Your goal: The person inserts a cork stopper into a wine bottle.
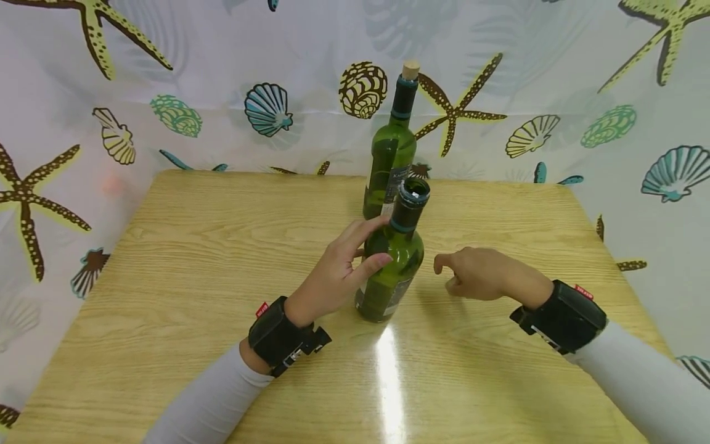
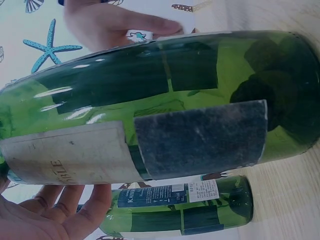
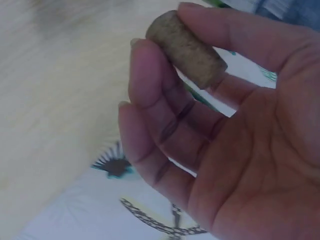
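Observation:
A green wine bottle stands uncorked on the table, its dark neck leaning slightly right in the head view. My left hand holds it from the left, thumb in front and fingers behind the shoulder. The left wrist view shows its pale and dark labels close up. To the right of the bottle, apart from it, is my right hand. Thumb and fingers pinch a loose cork in the right wrist view; the head view hides this cork.
Behind the front bottle stands a second green wine bottle with a cork in its mouth. The wooden table ends at a white curtain printed with shells and starfish.

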A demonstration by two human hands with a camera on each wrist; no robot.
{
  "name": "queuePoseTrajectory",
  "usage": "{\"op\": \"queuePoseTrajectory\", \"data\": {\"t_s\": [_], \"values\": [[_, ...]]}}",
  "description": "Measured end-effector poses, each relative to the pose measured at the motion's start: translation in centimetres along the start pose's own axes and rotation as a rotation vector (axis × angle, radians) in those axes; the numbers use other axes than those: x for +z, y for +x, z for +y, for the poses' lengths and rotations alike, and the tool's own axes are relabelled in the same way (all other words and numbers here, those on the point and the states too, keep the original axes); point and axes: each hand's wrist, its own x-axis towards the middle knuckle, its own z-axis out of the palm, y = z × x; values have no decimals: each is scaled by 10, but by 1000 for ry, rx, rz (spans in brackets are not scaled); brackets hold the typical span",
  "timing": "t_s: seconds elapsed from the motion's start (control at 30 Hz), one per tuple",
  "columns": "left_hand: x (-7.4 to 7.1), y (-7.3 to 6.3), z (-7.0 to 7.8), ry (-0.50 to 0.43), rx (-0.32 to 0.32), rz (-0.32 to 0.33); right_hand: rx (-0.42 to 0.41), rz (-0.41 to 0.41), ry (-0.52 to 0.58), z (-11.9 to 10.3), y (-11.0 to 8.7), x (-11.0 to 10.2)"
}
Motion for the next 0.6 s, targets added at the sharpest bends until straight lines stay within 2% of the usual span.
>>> {"op": "queuePoseTrajectory", "data": {"t_s": [0.1, 0.2, 0.4, 0.6], "values": [[0, 0, 0, 6, 0, 0, -86, 48, 8, -10, -9, -15], [-1, -1, 0, 10, -2, 3, -185, 147, 1, -20, -16, -33], [-1, -2, -1, 7, -3, 5, -327, 407, -27, -47, -33, -71], [-1, -1, -1, 7, -1, 0, -425, 737, -106, -73, -52, -101]]}}
